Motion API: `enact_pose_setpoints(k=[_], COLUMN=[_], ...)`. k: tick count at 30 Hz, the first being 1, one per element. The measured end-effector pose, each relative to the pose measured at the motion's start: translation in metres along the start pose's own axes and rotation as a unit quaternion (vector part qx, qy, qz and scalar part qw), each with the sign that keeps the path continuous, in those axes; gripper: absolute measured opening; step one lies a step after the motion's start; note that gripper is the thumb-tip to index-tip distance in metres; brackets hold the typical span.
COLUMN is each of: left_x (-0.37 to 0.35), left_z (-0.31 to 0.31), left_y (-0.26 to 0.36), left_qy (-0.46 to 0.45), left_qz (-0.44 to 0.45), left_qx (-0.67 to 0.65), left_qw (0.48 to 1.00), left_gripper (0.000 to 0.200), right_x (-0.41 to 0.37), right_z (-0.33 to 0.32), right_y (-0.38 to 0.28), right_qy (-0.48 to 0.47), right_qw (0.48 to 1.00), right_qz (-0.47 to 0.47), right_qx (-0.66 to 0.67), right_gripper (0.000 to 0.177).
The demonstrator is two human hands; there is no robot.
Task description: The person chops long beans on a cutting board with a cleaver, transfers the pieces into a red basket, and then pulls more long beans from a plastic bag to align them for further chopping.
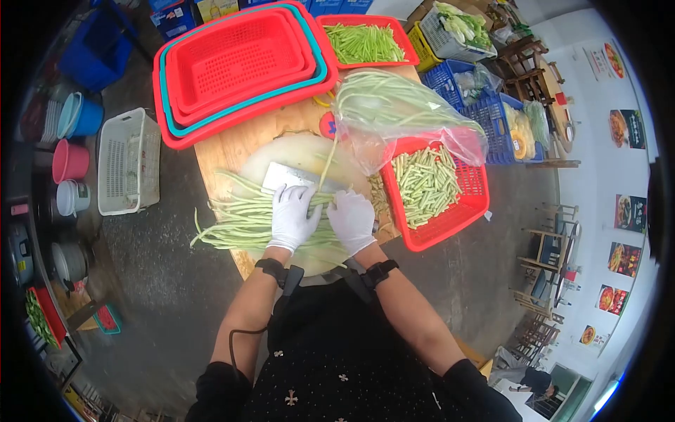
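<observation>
Long green beans lie in a loose bundle across a round, pale cutting board, their ends hanging past its left side. My left hand, in a white glove, is closed over the bundle, fingers near the cleaver. Just to its right, my gloved right hand curls around the beans' right-hand ends; its fingertips are partly hidden. A cleaver with a wide blade rests flat on the board above my left hand. One bean sticks up toward the plastic bag.
A red basket of cut bean pieces stands right of the board. Behind it is a clear bag of long beans. Stacked red and teal baskets fill the table's far left; another red basket holds green stalks.
</observation>
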State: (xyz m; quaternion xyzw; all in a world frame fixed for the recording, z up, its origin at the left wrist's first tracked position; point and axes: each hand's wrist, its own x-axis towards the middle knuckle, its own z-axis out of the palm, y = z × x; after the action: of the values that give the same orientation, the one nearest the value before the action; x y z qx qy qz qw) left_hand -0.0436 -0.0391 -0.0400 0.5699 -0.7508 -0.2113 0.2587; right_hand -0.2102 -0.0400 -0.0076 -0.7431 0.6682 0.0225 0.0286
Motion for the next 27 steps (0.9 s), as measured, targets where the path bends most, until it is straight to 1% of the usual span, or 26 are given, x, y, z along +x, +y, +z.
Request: enact_pose_setpoints(k=[3,5,7,8,12,14,15,16,18,20,21,22,24,25,26,27], left_x=[0.0,-0.002,-0.001,-0.001,-0.004,-0.005,-0.006,-0.006,-0.004,-0.002,-0.002,-0.002,-0.004,-0.005,-0.007,-0.007], left_z=[-0.001,0.002,0.002,0.003,0.007,0.007,0.007,0.005,0.005,0.004,0.004,0.002,0.002,0.004,0.005,0.005], left_y=[0.0,0.0,-0.001,-0.001,-0.004,-0.004,-0.005,-0.006,-0.004,-0.003,-0.002,-0.001,-0.002,-0.004,-0.006,-0.006], left_qy=[0.017,0.026,0.036,0.029,0.007,0.008,0.007,0.005,-0.02,-0.028,-0.036,-0.044,-0.042,-0.021,-0.001,-0.001], left_qz=[0.013,0.012,0.013,0.006,-0.001,-0.005,-0.011,-0.006,-0.028,-0.014,-0.027,-0.042,-0.023,-0.006,0.008,0.009], left_qx=[-0.013,-0.011,-0.008,-0.011,-0.002,-0.003,-0.002,-0.005,-0.022,-0.046,-0.041,-0.035,-0.036,-0.033,-0.029,-0.027], left_qw=[1.0,1.0,0.999,1.0,1.0,1.0,1.0,1.0,0.999,0.998,0.998,0.998,0.998,0.999,1.0,1.0], left_gripper=[0.044,0.043,0.041,0.04,0.039,0.037,0.035,0.035,0.031,0.028,0.027,0.025,0.028,0.03,0.033,0.033], right_x=[0.0,0.004,0.006,0.007,0.009,0.01,0.01,0.009,0.004,0.002,0.002,0.004,0.005,0.005,0.004,0.004], right_z=[0.0,-0.001,0.0,0.001,0.008,0.006,0.005,0.005,0.002,0.001,-0.005,-0.005,-0.003,-0.001,0.001,0.0], right_y=[0.001,-0.003,-0.006,-0.007,-0.005,-0.004,-0.005,-0.005,-0.002,-0.003,-0.003,-0.001,0.002,0.006,0.008,0.007], right_qy=[0.008,-0.014,-0.005,0.003,-0.002,-0.04,-0.038,-0.031,-0.021,0.04,0.073,0.078,0.045,0.048,0.039,0.027], right_qw=[1.0,0.999,0.999,1.0,1.0,0.995,0.995,0.994,0.993,0.976,0.97,0.97,0.939,0.938,0.857,0.743], right_qz=[0.018,0.046,0.034,0.022,0.026,0.04,0.042,0.042,0.052,0.076,0.072,0.078,0.187,0.189,0.254,0.309], right_qx=[-0.001,0.011,0.002,-0.009,0.002,0.081,0.08,0.097,0.103,0.198,0.222,0.215,0.286,0.285,0.447,0.593], right_gripper=[0.023,0.02,0.018,0.017,0.015,0.016,0.016,0.016,0.016,0.016,0.018,0.018,0.017,0.017,0.015,0.013])
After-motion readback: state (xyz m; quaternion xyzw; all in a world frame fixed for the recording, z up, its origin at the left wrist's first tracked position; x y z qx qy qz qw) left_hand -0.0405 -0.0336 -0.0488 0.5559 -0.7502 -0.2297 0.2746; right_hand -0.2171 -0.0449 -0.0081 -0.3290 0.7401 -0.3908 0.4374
